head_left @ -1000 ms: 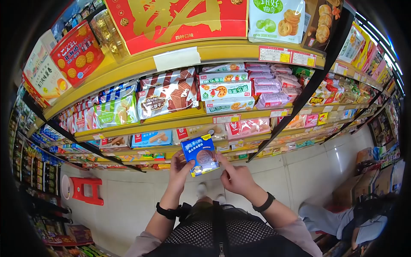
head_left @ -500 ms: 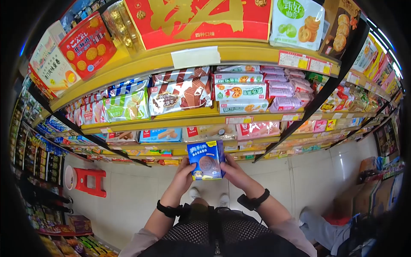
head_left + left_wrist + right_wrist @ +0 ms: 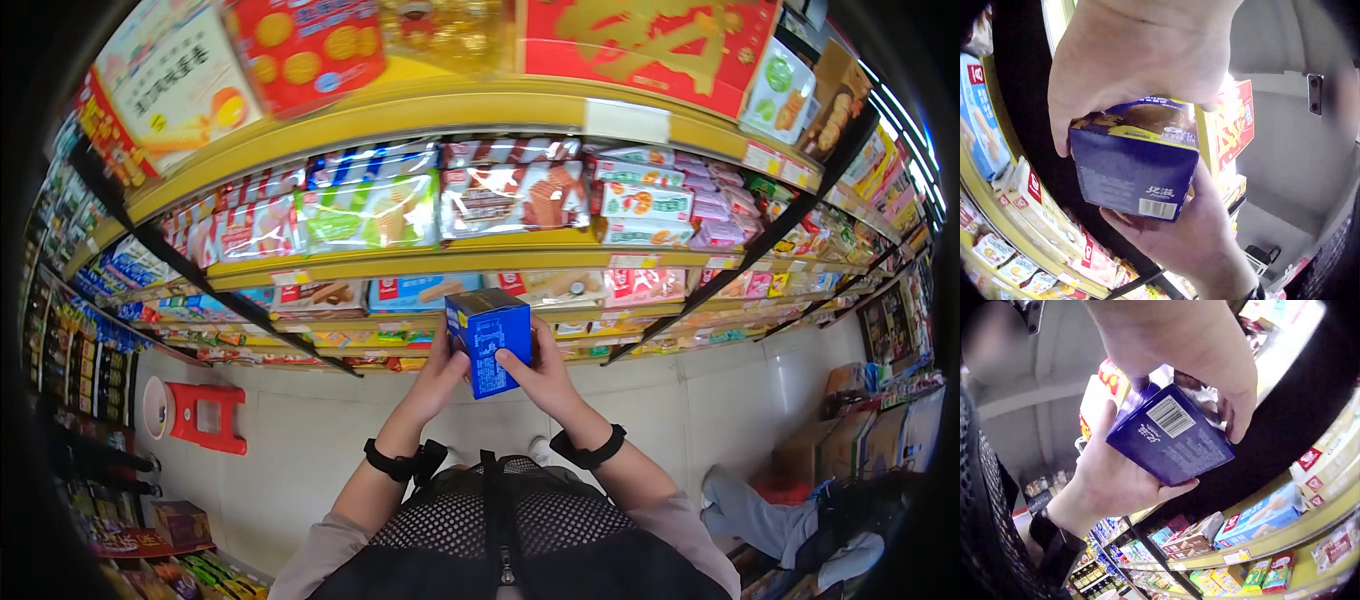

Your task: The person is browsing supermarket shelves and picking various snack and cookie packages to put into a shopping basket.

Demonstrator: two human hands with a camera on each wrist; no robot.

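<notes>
Head view: downward on shelves (image 3: 450,255). Wrist views: upward, very close, apparently opposite sides of shared blue box (image 3: 1138,165).

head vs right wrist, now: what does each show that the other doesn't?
Head only: the red stool on the floor and the full run of yellow shelves. Right wrist only: the barcode on the blue box, seen clearly and close. Both: the left hand and right hand holding that box in front of stocked snack shelves.
</notes>
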